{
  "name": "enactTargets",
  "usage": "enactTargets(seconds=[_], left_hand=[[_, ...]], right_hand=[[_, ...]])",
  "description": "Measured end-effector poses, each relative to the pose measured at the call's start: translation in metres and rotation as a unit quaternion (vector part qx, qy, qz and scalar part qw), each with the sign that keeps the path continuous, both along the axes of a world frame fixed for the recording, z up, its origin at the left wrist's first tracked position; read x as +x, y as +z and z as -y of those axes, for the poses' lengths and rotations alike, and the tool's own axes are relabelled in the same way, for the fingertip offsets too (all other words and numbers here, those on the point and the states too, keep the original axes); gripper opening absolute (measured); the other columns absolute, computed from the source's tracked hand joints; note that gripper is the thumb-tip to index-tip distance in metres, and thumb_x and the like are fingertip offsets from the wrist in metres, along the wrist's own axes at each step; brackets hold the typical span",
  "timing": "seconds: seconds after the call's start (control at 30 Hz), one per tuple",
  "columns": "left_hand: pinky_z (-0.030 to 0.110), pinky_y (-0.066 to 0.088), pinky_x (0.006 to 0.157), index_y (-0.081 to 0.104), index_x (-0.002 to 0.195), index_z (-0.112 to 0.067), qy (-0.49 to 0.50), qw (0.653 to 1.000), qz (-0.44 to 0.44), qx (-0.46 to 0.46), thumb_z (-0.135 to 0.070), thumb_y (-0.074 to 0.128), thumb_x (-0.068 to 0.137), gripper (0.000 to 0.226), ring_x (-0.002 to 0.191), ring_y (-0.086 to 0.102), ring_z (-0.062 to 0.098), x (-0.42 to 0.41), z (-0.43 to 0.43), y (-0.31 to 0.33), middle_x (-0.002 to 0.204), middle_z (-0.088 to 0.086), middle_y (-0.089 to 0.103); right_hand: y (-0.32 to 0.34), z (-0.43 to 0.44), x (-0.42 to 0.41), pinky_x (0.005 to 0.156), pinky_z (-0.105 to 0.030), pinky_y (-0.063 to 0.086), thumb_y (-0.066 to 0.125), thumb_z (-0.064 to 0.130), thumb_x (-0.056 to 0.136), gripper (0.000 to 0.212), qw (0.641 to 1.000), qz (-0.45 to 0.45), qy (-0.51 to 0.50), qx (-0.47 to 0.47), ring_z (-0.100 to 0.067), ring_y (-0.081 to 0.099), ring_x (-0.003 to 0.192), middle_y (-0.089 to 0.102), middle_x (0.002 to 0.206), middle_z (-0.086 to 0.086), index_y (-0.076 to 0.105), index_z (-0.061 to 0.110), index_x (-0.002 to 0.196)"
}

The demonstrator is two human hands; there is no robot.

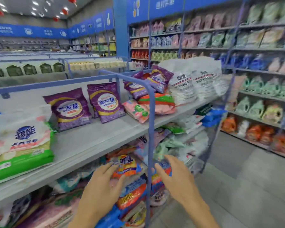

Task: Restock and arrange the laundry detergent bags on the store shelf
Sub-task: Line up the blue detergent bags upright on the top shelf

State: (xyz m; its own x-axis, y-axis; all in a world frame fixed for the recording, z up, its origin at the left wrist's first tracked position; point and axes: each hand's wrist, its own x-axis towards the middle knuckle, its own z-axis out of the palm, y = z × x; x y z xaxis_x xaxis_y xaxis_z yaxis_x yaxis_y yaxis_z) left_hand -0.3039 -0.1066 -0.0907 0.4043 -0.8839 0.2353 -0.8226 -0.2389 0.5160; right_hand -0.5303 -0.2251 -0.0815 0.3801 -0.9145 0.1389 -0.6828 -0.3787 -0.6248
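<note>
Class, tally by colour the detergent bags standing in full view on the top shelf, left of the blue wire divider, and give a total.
Purple plastic bags: 2
White-and-green plastic bag: 1
Total: 3
A purple edge behind the right-hand purple one may be another; I cannot tell.

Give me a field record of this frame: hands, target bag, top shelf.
left hand: open, fingertips at the top edge of the orange plastic Tide detergent bag on the lower shelf
right hand: open, reaching at a blue-and-orange bag on the far side of the blue metal divider rail
grip: none visible yet
top shelf: grey shelf board; white-and-green detergent bag at left, two purple detergent bags propped upright
</note>
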Motion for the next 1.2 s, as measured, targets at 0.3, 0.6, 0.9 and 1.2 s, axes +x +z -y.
enactTargets(seconds=[0.3, 0.6, 0.9, 1.2], left_hand=[[0.025, 0.026, 0.117, 0.053, 0.146, -0.027, -0.035, 0.999, -0.035, 0.017, -0.054, 0.053, 0.098, 0.055, 0.144, 0.036, 0.008, -0.038, 0.074, -0.04, 0.153, -0.011, 0.047], [0.036, 0.038, 0.116, 0.061, 0.138, -0.025, 0.049, 0.993, -0.11, 0.008, -0.051, 0.058, 0.096, 0.049, 0.137, 0.047, 0.011, -0.03, 0.128, -0.079, 0.145, -0.007, 0.057], [0.036, 0.04, 0.114, 0.063, 0.136, -0.025, 0.201, 0.97, -0.136, 0.035, -0.057, 0.058, 0.095, 0.052, 0.137, 0.049, 0.013, -0.031, 0.099, -0.104, 0.144, -0.006, 0.058], [0.029, 0.039, 0.11, 0.068, 0.13, -0.018, 0.404, 0.904, -0.138, 0.017, -0.069, 0.045, 0.085, 0.071, 0.132, 0.055, 0.017, -0.105, 0.008, -0.119, 0.138, -0.001, 0.063]], right_hand=[[-0.045, 0.054, -0.052, 0.111, -0.027, 0.034, 0.053, 0.056, 0.099, 0.059, 0.997, 0.009, -0.067, 0.026, -0.011, 0.043, 0.14, 0.051, 0.151, 0.008, 0.048, 0.025, 0.149], [-0.087, 0.118, -0.033, 0.109, -0.021, 0.028, 0.054, 0.055, 0.099, 0.062, 0.991, 0.062, -0.035, 0.115, 0.005, 0.034, 0.13, 0.045, 0.155, 0.011, 0.043, 0.027, 0.154], [-0.125, 0.147, 0.008, 0.099, -0.018, 0.037, 0.06, 0.047, 0.097, 0.05, 0.97, 0.052, 0.092, 0.219, 0.001, 0.049, 0.12, 0.053, 0.127, 0.018, 0.053, 0.027, 0.143], [-0.147, 0.127, 0.027, 0.107, -0.033, 0.043, 0.058, 0.056, 0.095, 0.058, 0.917, -0.006, 0.316, 0.243, -0.015, 0.051, 0.134, 0.054, 0.146, 0.009, 0.052, 0.03, 0.146]])
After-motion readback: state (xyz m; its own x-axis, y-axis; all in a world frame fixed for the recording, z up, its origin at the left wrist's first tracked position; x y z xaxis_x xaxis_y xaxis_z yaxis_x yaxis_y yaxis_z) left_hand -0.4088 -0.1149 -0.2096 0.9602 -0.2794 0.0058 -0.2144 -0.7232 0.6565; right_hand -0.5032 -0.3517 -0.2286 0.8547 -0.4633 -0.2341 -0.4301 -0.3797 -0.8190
